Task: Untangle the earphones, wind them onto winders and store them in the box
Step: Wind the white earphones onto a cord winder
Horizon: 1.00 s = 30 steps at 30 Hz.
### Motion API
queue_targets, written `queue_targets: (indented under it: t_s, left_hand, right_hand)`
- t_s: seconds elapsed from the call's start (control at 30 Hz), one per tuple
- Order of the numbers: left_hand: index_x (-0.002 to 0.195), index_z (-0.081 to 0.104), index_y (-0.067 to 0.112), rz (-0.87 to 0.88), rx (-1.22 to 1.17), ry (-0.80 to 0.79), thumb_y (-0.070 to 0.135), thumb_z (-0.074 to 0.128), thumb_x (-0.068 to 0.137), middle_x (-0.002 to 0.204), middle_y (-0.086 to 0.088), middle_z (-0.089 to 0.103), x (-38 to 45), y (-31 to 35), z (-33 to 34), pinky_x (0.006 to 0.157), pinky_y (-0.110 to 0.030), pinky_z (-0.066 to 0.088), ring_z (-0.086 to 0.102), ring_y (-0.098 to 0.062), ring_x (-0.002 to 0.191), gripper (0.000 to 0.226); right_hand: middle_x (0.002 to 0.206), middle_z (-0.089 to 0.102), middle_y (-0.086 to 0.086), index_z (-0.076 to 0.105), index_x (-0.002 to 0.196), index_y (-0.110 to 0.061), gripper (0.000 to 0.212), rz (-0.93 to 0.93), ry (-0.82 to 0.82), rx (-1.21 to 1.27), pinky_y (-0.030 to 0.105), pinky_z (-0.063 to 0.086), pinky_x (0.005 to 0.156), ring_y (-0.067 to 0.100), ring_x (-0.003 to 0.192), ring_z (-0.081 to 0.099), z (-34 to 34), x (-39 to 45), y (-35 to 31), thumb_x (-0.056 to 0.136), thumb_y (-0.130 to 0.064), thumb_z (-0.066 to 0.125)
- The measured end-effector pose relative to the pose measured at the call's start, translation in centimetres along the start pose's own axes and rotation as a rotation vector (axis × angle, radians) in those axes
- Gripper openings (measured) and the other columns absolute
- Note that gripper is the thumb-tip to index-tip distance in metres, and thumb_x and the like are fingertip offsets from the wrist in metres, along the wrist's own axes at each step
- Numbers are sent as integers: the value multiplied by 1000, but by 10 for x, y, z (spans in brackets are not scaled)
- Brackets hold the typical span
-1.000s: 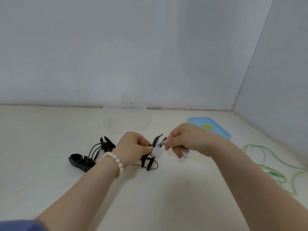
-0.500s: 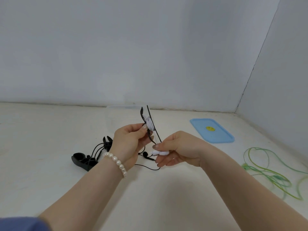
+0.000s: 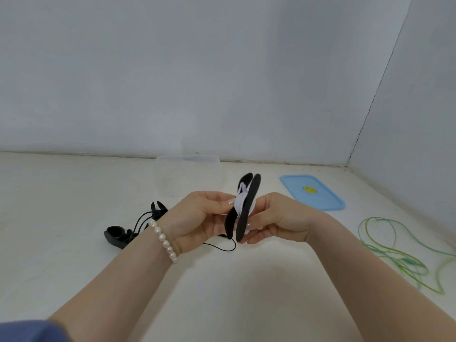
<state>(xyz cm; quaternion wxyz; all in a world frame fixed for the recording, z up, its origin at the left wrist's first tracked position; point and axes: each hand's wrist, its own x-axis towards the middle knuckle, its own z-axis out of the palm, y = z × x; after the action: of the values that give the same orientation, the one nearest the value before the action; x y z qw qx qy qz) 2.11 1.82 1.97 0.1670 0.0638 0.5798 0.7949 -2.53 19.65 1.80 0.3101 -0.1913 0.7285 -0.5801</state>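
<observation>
White earphone cord (image 3: pixel 240 203), wound on a black two-flap winder (image 3: pixel 243 210), is held mid-air near the clear plastic box (image 3: pixel 190 177). Left hand (image 3: pixel 197 218) and right hand (image 3: pixel 276 219) pinch its flaps. Looks light, soft, slippery; best gripped by the stiff flaps.

Head-worn wide view, looking forward and down, close over table (image 3: pixel 74 267)

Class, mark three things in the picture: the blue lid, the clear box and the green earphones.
blue lid (image 3: pixel 311 192): head view, on its flat top.
clear box (image 3: pixel 172 176): head view, on its front wall.
green earphones (image 3: pixel 404 261): head view, on the bunched cable.
</observation>
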Motion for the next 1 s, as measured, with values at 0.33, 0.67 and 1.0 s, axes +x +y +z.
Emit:
queue_targets:
  t_s: [0.33,0.67,1.0]
  left_hand:
    - [81,68,-1,-62,230,56,-1,57,81,66,-9,69,1,-1,-2,50,-21,52,63,-14,55,11]
    - [80,64,-1,-39,366,102,-3,58,82,62,-6,69,4,-4,-8,52,-21,51,62,-13,53,6]
    - [82,65,-3,-37,429,199,-3,62,81,70,-12,64,12,-9,-17,53,-22,52,60,-14,57,3]
  right_hand:
    - [66,67,7,70,68,-8,28,22,23,-37,24,48,61,16,57,62,-11,1,5,79,15,58]
    - [74,68,12,72,74,-6,33,54,-58,178,24,52,58,19,60,64,-16,7,12,83,13,46]
    - [102,59,23,63,110,-1,45,72,20,219,28,57,71,23,71,67,-8,10,8,73,-26,72]
